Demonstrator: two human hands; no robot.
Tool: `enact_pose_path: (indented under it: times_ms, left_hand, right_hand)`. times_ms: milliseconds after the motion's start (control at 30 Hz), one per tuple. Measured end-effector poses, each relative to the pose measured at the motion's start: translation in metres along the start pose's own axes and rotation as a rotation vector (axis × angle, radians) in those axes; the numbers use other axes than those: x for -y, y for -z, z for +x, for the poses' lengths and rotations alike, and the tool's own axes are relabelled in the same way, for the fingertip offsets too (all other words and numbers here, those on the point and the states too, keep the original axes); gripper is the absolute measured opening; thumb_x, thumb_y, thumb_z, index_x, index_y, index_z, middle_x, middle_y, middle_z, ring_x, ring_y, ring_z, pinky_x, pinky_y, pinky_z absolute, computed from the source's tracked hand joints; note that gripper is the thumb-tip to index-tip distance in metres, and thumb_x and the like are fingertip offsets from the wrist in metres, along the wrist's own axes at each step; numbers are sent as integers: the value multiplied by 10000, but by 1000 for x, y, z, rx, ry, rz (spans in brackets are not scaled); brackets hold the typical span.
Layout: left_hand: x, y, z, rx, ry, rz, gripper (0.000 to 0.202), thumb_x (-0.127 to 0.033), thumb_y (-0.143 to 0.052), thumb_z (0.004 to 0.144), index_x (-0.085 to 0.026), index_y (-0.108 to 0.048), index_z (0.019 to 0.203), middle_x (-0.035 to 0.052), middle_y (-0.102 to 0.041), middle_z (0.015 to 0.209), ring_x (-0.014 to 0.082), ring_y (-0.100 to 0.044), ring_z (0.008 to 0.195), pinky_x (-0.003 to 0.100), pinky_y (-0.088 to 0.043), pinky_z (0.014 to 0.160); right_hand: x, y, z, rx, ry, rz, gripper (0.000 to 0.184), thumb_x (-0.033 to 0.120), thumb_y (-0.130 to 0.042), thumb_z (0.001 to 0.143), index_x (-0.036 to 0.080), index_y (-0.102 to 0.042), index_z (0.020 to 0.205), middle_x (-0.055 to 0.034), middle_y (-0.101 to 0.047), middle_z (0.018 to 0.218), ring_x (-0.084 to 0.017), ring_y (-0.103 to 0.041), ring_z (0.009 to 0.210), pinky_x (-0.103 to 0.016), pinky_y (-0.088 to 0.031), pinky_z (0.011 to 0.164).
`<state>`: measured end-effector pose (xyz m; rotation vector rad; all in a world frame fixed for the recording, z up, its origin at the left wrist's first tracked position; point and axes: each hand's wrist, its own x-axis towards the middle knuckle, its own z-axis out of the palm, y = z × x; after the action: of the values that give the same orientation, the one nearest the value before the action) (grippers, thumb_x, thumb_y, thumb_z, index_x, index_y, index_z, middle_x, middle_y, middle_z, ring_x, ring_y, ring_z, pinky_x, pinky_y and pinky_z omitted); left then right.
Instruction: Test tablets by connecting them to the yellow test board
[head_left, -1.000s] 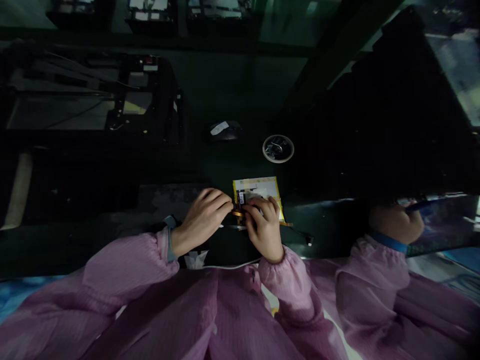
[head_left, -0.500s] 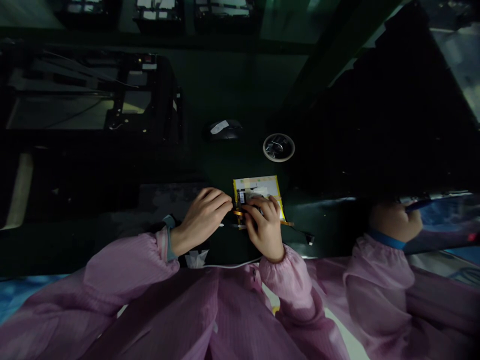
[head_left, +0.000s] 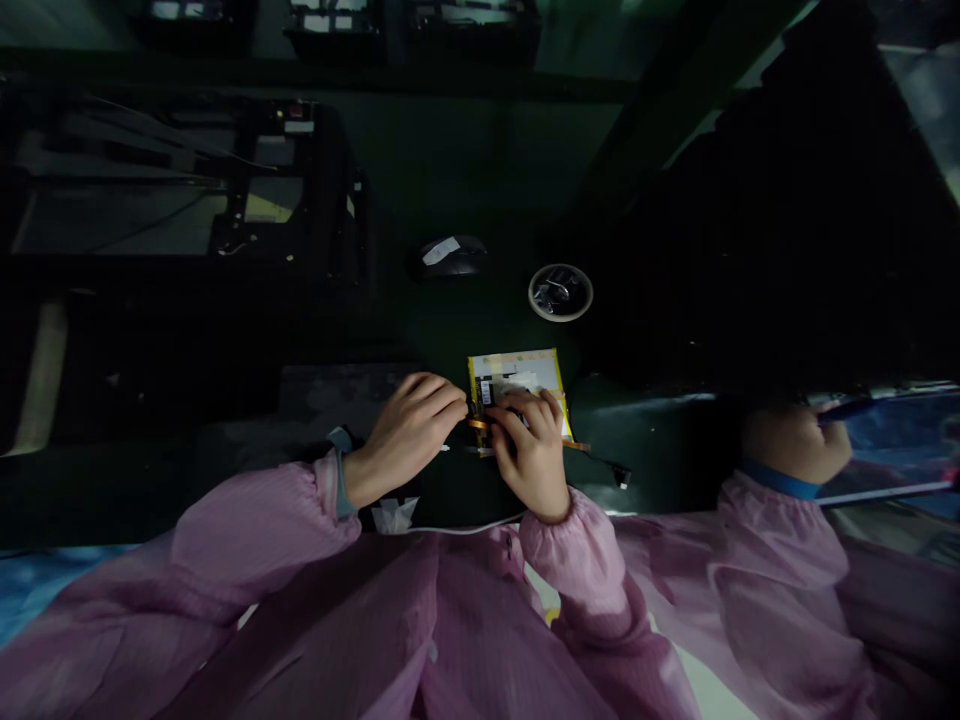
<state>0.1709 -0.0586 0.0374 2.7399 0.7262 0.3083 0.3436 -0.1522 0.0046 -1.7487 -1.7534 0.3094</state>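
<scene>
Low down on the dark worktop [head_left: 435, 330], close in front of the person, lies a flat white panel [head_left: 546, 372] edged in yellow, set slightly askew. On its left part: a dark block [head_left: 486, 393] bearing a small pale label. Below that, a short orange strip [head_left: 478, 424], between the two hands.

Left hand [head_left: 409, 430]: palm down, fingers together and bent, tips at the panel's left edge, beside the strip's left end. Tips bunched, next to no gap; whether they pinch anything I cannot tell from where I stand.

Right hand [head_left: 534, 450]: over the panel's lower half, fingers curled, thumb and forefinger near the strip's right end. Slight spread between those two; contact point hidden, hold on the strip uncertain.

Just right of the panel's lower corner, a thin cable with a dark connector [head_left: 622, 477]. Farther off, a black mouse [head_left: 469, 262] with a pale slip on top, and a pale-rimmed round dish [head_left: 532, 293] holding something shiny. Crumpled clear film [head_left: 394, 515] near the left cuff.

Neighbour at right: a co-worker's hand [head_left: 795, 445], blue band at the wrist, well apart from all this.
</scene>
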Motion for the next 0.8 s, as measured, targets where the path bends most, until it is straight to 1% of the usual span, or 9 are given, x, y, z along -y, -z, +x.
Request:
enact_pose_path:
  times_ms: [433, 600, 800]
  left_hand:
    - [-1, -3, -2, -29, -10, -25, 174, -87, -504, 892, -166, -656, 917, 50, -677, 1000, 206, -551, 970, 377, -429, 860]
    - [-1, -3, -1, -26, -17, -35, 178, -110, -489, 908, -158, -659, 931, 59, -679, 1007, 209, -555, 977, 383, -436, 872]
    - [-2, -3, 0, -42, -26, -33, 174, -115, -481, 919, -157, -649, 931, 56, -679, 1006, 209, -553, 973, 373, -429, 860]
  right_hand:
    - [-1, 0, 0, 2, 0, 8, 176, 202, -517, 901, 225, -651, 1014, -45, -628, 1038, -210, -546, 1103, -481, -270, 1116]
    - [0, 1, 0, 11, -1, 1, 179, 210, -506, 909, 225, -653, 1010, -47, -632, 1034, -209, -548, 1097, -481, -276, 1109]
    - [0, 1, 0, 33, -2, -13, 215, 207, -521, 894, 251, -677, 1034, -42, -628, 1067, -220, -531, 1122, -494, -276, 1109]
